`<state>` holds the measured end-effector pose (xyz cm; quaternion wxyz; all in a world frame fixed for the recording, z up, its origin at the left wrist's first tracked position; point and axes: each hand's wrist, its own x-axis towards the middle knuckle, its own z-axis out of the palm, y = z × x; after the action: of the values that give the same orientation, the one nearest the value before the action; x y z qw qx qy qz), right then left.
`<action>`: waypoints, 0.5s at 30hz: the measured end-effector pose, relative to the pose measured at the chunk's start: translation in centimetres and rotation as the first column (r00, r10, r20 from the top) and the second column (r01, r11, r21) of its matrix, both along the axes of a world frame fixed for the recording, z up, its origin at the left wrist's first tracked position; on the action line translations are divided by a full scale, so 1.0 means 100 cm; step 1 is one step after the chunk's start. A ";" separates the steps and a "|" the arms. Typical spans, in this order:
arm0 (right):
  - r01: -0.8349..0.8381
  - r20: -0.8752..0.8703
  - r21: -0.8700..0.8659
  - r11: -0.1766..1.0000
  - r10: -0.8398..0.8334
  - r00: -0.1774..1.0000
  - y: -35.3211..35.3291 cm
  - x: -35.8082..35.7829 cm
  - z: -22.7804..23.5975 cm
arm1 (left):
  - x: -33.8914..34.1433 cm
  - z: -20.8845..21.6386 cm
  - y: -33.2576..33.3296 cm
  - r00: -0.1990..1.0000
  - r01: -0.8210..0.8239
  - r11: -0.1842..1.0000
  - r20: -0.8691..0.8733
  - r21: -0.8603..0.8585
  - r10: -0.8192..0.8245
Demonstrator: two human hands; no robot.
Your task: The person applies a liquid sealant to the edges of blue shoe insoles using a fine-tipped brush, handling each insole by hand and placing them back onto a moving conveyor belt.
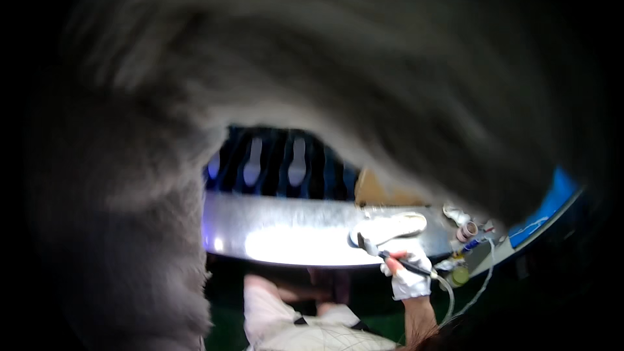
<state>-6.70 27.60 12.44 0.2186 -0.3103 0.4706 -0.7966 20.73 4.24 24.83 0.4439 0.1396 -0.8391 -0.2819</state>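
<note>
My right hand (411, 274), in a white glove with fingertips showing, grips a brush (406, 264) with a dark handle. A pale hose runs from the handle's rear end. The brush head lies against the left end of a white shoe (396, 226), lying on its side or flat on the bright metal table; which, I cannot tell. A big, blurred grey fuzzy fabric (130, 234) very close to the camera covers the left and top. It may be my left glove, but no fingers can be made out.
Pale sole-shaped pieces (298, 162) lie on a dark ribbed surface beyond the metal table (237, 214). A brown board (383, 190) stands behind the shoe. At right are a pinkish cup (466, 231), a yellow-green container (459, 277) and a looping hose (482, 285).
</note>
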 end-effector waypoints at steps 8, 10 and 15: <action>-0.020 0.005 0.161 0.987 0.020 1.000 0.022 -0.016 -0.012 | -0.029 0.020 0.039 0.959 0.159 0.979 -0.217 -0.126 -0.183; 0.012 -0.044 0.203 0.979 -0.003 0.999 0.028 -0.020 -0.021 | -0.039 0.039 0.062 0.923 0.238 0.955 -0.264 -0.176 -0.279; -0.048 0.004 0.133 0.990 0.048 0.999 0.022 -0.019 -0.021 | -0.065 0.081 0.095 0.828 0.359 0.871 -0.315 -0.336 -0.464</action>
<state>-8.64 29.79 10.34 0.2580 -0.3058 0.5148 -0.7582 14.25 13.74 32.90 0.5426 -0.1643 -0.7748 -0.2798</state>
